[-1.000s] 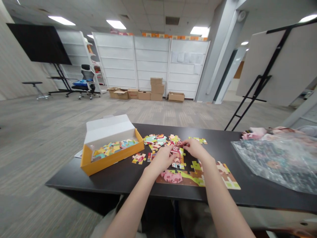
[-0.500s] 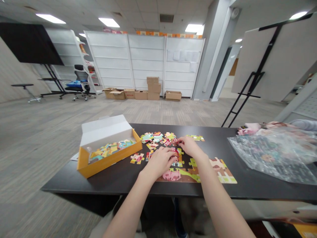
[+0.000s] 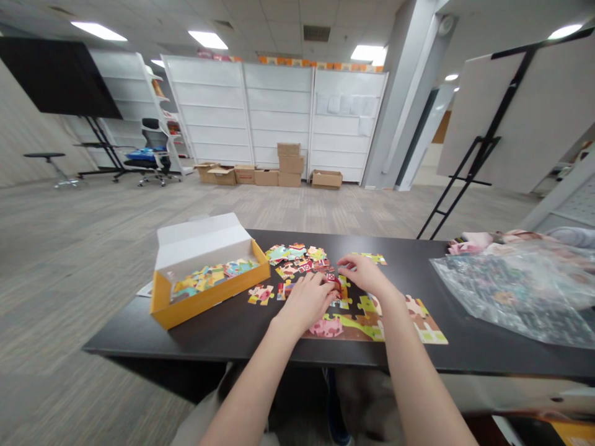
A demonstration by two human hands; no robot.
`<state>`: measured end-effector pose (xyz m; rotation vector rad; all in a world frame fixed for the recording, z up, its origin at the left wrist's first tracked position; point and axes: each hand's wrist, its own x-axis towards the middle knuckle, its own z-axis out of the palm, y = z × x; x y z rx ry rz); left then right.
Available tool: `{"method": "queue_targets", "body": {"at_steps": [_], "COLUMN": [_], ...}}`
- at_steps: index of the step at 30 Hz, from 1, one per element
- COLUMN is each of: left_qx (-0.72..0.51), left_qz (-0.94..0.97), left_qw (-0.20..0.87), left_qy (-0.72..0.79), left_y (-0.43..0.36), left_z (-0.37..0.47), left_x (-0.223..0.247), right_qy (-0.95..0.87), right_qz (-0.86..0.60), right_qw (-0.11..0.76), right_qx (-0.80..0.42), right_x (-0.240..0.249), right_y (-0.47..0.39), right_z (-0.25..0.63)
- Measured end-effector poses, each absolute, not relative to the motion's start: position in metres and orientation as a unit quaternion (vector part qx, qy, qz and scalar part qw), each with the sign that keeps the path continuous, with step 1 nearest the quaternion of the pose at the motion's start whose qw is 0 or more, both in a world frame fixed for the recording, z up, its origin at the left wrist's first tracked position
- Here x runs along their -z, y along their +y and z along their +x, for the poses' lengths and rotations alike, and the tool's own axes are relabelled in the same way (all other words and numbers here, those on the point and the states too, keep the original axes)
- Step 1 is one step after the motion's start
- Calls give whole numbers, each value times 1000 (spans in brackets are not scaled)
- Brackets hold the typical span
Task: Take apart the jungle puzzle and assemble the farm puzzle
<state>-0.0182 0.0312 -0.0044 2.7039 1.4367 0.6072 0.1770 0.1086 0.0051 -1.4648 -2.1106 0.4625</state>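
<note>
**Two hands on a half-built puzzle at the dark bench**

The dark bench [image 3: 223, 331] carries everything. At its 3 o'clock side lies a large clear plastic bag [image 3: 515, 291], crumpled, with some pink cloth [image 3: 469, 241] just behind it. At 9 o'clock stands a yellow box [image 3: 204, 300] with its white lid folded back; loose coloured pieces lie inside. The joined part of the puzzle [image 3: 372, 322] lies flat near the front edge, showing a pink pig and green ground. At 12 o'clock from it is a heap of loose pieces [image 3: 297, 257], and two single pieces [image 3: 261, 293] lie between the box and the puzzle.

The left hand [image 3: 307, 300] rests palm down on the upper edge of the puzzle, fingers bent and close together. The right hand [image 3: 365, 275] is just beside it, at 2 o'clock, fingers also together and pointing left. Both fingertips meet at a small red piece [image 3: 332, 278]; whether either hand pinches it or only presses it, I cannot tell.
</note>
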Motion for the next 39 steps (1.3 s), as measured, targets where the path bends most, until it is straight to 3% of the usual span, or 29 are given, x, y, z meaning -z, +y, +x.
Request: {"method": "queue_targets", "body": {"at_steps": [11,23,39], "left_qx": [-217,-146,-131], "left_qz": [850,811,807], "left_qw": [1,-34,-53], "left_qy": [480,566,574], "left_y": [40,39,41], "left_z": [-12,-21,-21], "left_x": [12,10,9], "right_qy": [-812,-824,-807], "right_qz": [-518,-517,-536], "right_qw": [234,176,178], "right_qx": [-128,-149,-173], "right_x": [2,-4,-6], "right_y": [96,74,67], "right_z": [176,176,185]}}
